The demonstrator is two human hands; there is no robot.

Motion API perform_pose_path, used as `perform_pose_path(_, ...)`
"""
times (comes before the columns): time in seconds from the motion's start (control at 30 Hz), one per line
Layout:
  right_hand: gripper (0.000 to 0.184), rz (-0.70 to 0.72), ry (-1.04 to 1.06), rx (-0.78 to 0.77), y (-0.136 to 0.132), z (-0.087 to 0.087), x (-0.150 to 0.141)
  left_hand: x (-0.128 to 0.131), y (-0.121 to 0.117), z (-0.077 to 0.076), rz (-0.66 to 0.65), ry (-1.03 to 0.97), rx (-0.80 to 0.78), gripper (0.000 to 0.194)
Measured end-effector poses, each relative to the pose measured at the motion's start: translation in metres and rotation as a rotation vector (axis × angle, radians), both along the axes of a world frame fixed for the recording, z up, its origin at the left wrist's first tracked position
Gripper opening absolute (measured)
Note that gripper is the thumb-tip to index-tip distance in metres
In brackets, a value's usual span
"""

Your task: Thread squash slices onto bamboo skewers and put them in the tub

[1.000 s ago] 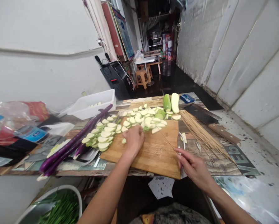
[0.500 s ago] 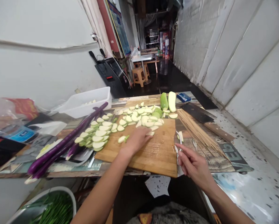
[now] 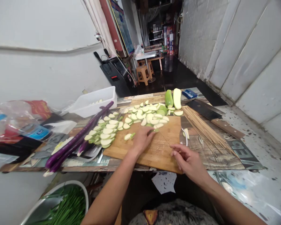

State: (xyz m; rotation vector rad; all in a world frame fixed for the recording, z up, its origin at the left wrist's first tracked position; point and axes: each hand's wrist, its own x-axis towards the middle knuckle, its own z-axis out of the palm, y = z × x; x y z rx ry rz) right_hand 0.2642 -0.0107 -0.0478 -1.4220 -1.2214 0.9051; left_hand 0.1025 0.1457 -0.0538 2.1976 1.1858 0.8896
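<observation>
A wooden cutting board (image 3: 152, 150) lies on the table with several pale green squash slices (image 3: 145, 115) spread over its far half and left side. My left hand (image 3: 142, 139) rests on the board with fingers curled on a squash slice (image 3: 154, 128). My right hand (image 3: 189, 162) pinches a thin bamboo skewer (image 3: 164, 139) whose tip points at that slice. Two loose slices (image 3: 128, 136) lie left of my left hand.
A bundle of bamboo skewers (image 3: 201, 128), a cleaver (image 3: 213, 115) and two squash halves (image 3: 172, 98) lie right and behind. Long purple eggplants (image 3: 79, 137) and a white tub (image 3: 93, 101) sit left. A bowl of green chives (image 3: 63, 206) stands below the table.
My left hand slid right from the left slices to a slice near the board's middle. My right hand moved in over the board, bringing the skewer tip to that slice.
</observation>
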Motion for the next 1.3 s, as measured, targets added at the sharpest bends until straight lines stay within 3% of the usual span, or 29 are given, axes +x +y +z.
perform_pose_path(0.1, 0.034, 0.01, -0.083, 0.029, 0.005, 0.001, -0.005, 0.005, -0.003, 0.005, 0.08, -0.408, -0.279, 0.019)
perform_pose_path(0.23, 0.032, 0.051, -0.185, 0.1, 0.014, 0.002, -0.013, 0.004, -0.001, 0.012, 0.061, -0.844, -0.684, 0.026)
perform_pose_path(0.4, 0.028, 0.009, -0.212, 0.139, 0.024, -0.002, -0.019, -0.002, 0.002, 0.01, 0.066, -1.081, -0.829, 0.027)
perform_pose_path(0.93, 0.028, -0.008, -0.166, 0.071, 0.04, -0.002, -0.022, 0.007, 0.003, 0.018, 0.239, -1.184, -0.93, 0.01)
perform_pose_path(1.3, 0.028, 0.013, -0.168, 0.11, 0.045, -0.004, -0.022, 0.008, -0.003, 0.025, 0.242, -1.19, -0.97, 0.006)
